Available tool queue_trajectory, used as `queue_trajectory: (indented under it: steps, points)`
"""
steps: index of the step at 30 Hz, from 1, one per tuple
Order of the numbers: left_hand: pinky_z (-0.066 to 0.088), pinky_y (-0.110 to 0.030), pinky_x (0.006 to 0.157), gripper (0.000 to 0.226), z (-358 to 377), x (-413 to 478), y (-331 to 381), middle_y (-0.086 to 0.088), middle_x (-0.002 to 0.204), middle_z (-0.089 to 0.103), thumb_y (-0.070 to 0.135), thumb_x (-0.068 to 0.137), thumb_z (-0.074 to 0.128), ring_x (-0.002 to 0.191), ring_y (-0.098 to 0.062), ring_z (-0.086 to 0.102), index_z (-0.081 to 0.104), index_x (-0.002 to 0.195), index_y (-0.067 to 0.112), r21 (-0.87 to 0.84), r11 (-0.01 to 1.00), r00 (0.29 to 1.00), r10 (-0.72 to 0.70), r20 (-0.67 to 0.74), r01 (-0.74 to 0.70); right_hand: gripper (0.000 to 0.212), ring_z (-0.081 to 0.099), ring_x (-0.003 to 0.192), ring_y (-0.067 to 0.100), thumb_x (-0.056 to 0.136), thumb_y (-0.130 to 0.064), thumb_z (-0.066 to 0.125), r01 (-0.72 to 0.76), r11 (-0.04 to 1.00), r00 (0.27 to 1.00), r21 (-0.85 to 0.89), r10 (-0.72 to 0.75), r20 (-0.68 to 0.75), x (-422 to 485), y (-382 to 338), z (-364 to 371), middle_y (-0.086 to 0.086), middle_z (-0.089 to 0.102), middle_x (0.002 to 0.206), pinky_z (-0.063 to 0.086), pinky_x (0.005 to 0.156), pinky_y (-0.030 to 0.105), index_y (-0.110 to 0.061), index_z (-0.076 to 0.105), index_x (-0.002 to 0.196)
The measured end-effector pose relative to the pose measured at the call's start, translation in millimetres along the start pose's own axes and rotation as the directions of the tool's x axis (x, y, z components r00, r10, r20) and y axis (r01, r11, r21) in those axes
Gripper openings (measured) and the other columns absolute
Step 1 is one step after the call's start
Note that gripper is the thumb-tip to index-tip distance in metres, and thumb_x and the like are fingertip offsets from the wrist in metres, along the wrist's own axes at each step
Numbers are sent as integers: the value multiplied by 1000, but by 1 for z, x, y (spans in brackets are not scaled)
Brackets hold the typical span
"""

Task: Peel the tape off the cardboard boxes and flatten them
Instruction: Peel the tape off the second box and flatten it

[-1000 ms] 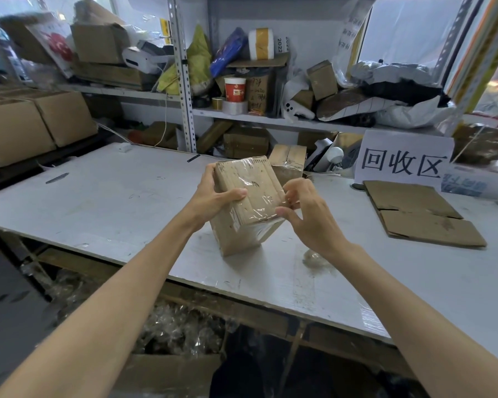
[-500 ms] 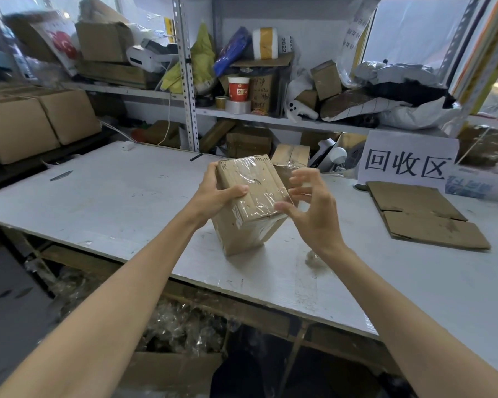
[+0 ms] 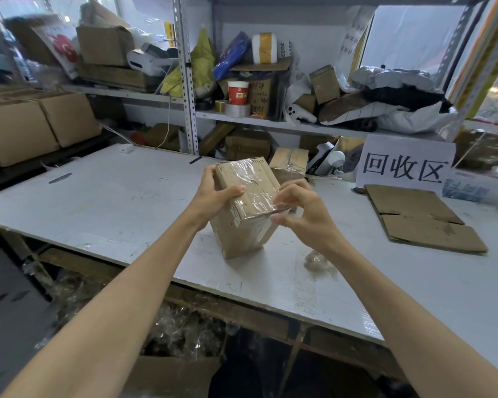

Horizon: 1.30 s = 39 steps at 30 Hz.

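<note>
Head camera, nearest first: under the front edge of the table (image 3: pixel 98 202), at six o'clock from the cardboard box (image 3: pixel 242 234), an open carton (image 3: pixel 173 374) holds crumpled clear scraps, likely where stripped tape gets dropped. On the tabletop at five o'clock of the box lies a small wad of clear film (image 3: pixel 318 262), apart from both hands. The box itself stands tilted near the table's middle with its lower end on the surface, apparently so that its taped top face turns toward the person. The left hand (image 3: pixel 213 199) grips it from nine o'clock, thumb laid across the top and fingers wrapped round the far side, bracing it against the pull. The right hand (image 3: pixel 308 216), at three o'clock, has its thumb and curled fingertips closed narrowly on the tape (image 3: pixel 256 191) where it folds over the top edge. I judge it is lifting a tape end, with peeling barely begun and flattening not yet started. Just behind, at one o'clock, sits a second taped box (image 3: pixel 289 165). Farther off at three o'clock, flattened cardboard (image 3: pixel 420 219) lies before a white sign (image 3: pixel 406 165), seemingly the finished pile.
</note>
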<state>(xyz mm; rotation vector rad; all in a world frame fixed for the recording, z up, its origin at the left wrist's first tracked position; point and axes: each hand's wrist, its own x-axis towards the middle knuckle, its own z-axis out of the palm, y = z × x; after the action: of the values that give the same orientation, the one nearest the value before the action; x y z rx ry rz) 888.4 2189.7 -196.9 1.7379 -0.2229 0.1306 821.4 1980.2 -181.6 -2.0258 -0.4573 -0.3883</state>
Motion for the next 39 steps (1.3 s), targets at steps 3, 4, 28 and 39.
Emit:
queue_trajectory:
  steps: [3, 4, 28, 39]
  points:
    - [48, -10, 73, 68, -3, 1, -1, 0, 131, 49, 31, 83, 75, 110, -5, 52, 33, 136, 22, 25, 1000, 1000, -6, 7, 6, 64, 58, 98, 10, 64, -7, 86, 52, 998, 996, -35, -54, -67, -4, -1, 9, 1, 53, 120, 50, 88, 21, -13, 58, 121]
    - [49, -15, 80, 70, -1, 0, 0, -3, 135, 47, 32, 83, 75, 115, -9, 51, 32, 137, 22, 37, 999, 1000, -5, 3, 5, 75, 58, 94, 11, 64, -9, 86, 68, 996, 996, -56, -71, -60, -3, -2, 12, -1, 55, 117, 51, 85, 21, -19, 52, 130]
    - [33, -39, 100, 148, 1, -16, 5, -3, 137, 22, 73, 43, 78, 115, -20, 24, -11, 154, 31, 717, 634, 939, 336, 79, -288, 70, 62, 102, 5, 70, -33, 82, -42, 999, 996, 5, 42, -73, 6, -2, -10, -5, 64, 120, 49, 87, 14, -24, 54, 133]
    - [35, -43, 99, 147, 5, -22, 7, 1, 138, 19, 75, 42, 76, 114, -21, 24, -13, 152, 34, 751, 603, 942, 327, 74, -268, 16, 58, 64, 5, 72, -13, 82, -121, 988, 985, -100, 107, -138, 8, -12, 9, -7, 64, 65, 45, 59, 17, -18, 68, 67]
